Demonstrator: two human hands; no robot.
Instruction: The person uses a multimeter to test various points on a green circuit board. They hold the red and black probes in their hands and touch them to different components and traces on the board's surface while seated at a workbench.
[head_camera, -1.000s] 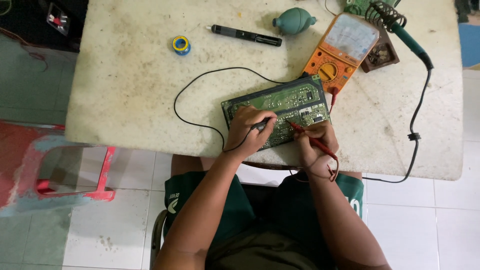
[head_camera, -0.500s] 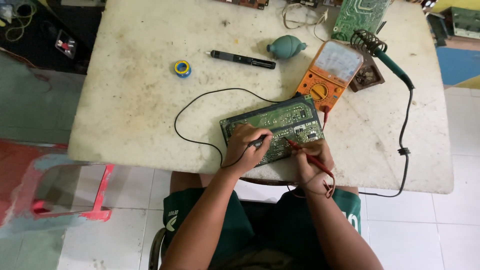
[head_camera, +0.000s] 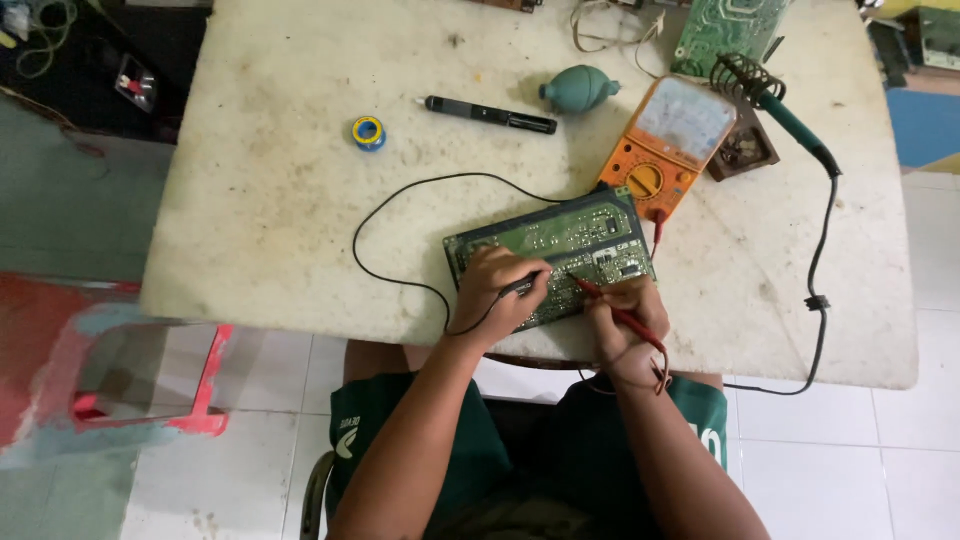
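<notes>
Circuit board (head_camera: 560, 245) lies green side up at the near edge of the table (head_camera: 250, 200), just below the orange meter (head_camera: 665, 150). Your left hand (head_camera: 495, 295) pinches the black probe (head_camera: 528, 287) against it; your right hand (head_camera: 625, 325) grips the red probe (head_camera: 610, 308), tip on the board. It looks light, stiff and fragile, so hold it by its bare edges, never the parts. A soldering iron (head_camera: 790, 125) rests to the right, well apart.
</notes>
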